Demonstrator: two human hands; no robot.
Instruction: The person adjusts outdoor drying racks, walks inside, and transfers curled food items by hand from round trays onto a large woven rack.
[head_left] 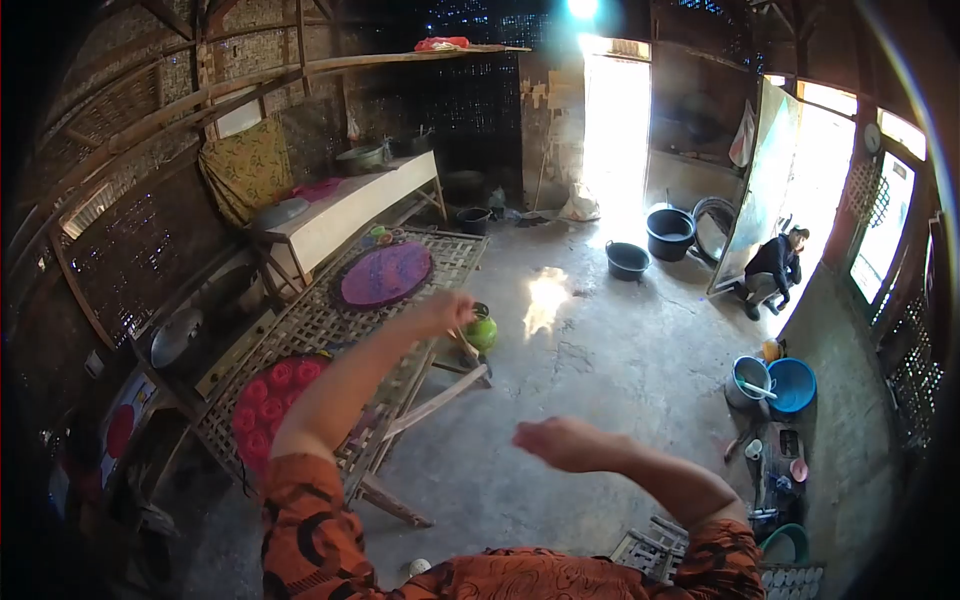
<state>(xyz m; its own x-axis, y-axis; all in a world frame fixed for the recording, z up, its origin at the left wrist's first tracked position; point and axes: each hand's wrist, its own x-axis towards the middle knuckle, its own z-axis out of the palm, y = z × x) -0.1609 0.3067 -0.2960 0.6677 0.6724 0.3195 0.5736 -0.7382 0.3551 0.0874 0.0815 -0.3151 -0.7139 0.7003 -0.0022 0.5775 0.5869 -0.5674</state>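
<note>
Both arms are raised in front of me, in patterned orange sleeves. My left hand [445,313] is up over the edge of a woven bamboo table [465,250], its fingers curled in; no object shows in it. Near it in the picture are a purple round mat [385,275] on the table and a green gas cylinder [481,333] on the floor beyond. My right hand [565,444] hangs in the air over the concrete floor [560,375], fingers bent and pressed together, with nothing visible in it. The two hands are apart.
A red round mat [262,405] with rose-like shapes lies on the near table. Behind stands a long pale bench [365,205]. To the right are dark tubs [670,232], a blue basin [793,385] and a metal pot [748,380]. A person [773,270] crouches by the open doorway.
</note>
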